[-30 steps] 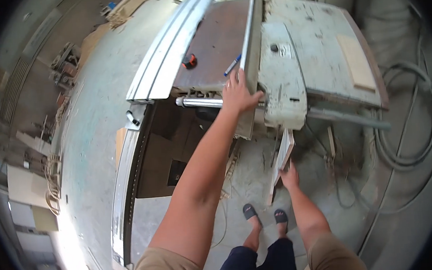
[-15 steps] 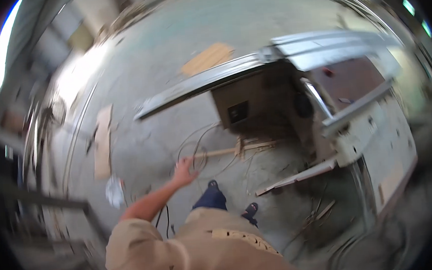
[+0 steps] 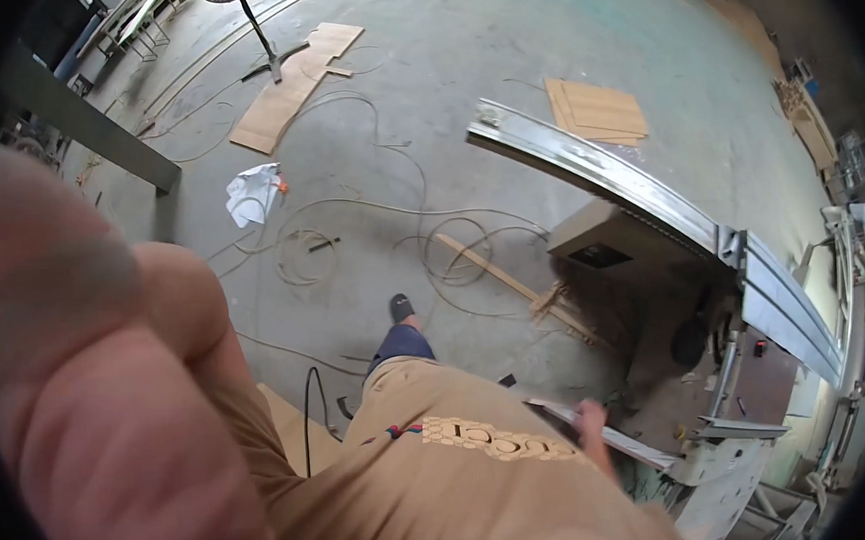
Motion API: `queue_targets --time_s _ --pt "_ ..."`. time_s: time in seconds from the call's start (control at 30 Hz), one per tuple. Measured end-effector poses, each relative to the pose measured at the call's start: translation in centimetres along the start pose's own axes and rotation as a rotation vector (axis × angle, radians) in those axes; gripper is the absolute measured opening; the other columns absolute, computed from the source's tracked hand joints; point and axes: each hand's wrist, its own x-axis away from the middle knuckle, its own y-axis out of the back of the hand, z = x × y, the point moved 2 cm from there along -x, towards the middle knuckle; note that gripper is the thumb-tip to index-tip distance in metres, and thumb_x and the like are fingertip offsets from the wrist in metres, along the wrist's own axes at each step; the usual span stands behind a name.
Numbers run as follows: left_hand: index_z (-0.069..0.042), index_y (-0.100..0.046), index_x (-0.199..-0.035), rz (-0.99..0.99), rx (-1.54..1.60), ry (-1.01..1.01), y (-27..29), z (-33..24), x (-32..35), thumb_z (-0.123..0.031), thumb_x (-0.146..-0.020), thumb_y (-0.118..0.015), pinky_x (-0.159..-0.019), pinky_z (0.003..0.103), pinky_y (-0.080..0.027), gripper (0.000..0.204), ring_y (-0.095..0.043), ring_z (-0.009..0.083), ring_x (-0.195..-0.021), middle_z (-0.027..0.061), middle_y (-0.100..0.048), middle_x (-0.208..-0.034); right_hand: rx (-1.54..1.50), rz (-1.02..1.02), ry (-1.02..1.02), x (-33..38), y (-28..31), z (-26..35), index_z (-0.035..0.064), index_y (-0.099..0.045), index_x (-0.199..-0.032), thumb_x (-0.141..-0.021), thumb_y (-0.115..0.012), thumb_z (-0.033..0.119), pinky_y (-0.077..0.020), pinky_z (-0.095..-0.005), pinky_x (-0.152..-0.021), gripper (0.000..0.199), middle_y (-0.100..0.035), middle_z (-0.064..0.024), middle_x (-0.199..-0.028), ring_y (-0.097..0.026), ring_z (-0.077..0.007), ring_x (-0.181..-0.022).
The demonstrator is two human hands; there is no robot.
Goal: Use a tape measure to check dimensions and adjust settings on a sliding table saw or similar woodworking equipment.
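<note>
Down low on the right, the right hand (image 3: 592, 421) is wrapped around a long thin strip (image 3: 615, 441). Its long way runs from the hand out toward the saw machine (image 3: 726, 450). Only the left arm (image 3: 82, 415) shows, big and close, so I cannot tell if the left hand grips anything.
</note>
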Motion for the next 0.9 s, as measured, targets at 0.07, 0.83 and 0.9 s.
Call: queue_targets --time_s 0.07,0.83,0.9 --pt "0.001 -0.053 -0.138 0.069 -0.059 -0.092 -2.8 0.3 -1.7 -0.019 -0.091 -0.068 -0.107 0.04 -0.039 0.053 -0.052 0.0257 -0.122 0.0137 -0.058 -0.135 -0.337 0.089 -0.352 -5.3 -4.2 9.0 0.009 -0.069 -0.111 -0.102 -0.066 0.027 -0.0518 -0.0314 -0.059 0.021 -0.065 -0.0014 -0.083 -0.065 -0.0161 -0.075" --pt "0.006 -0.052 -0.139 0.355 -0.146 -0.162 1.2 53.8 -9.4 -0.014 -0.09 -0.06 -0.114 0.048 -0.036 0.053 -0.053 0.0327 -0.127 0.0201 -0.057 -0.139 -0.011 0.595 0.587 -35.2 -49.4 75.7 0.0119 -0.072 -0.121 -0.096 -0.069 0.032 -0.0555 -0.0418 -0.089 0.033 -0.074 -0.0138 -0.115 -0.07 -0.0335 -0.105" --pt "0.007 -0.052 -0.139 0.326 -0.116 -0.218 -5.3 62.0 -12.1 -0.013 -0.09 -0.059 -0.115 0.049 -0.035 0.053 -0.053 0.0333 -0.128 0.0207 -0.057 -0.139 0.102 0.559 0.623 -44.1 -52.2 79.9 0.0115 -0.072 -0.12 -0.097 -0.067 0.031 -0.055 -0.0429 -0.089 0.03 -0.073 -0.0148 -0.114 -0.069 -0.0345 -0.105"
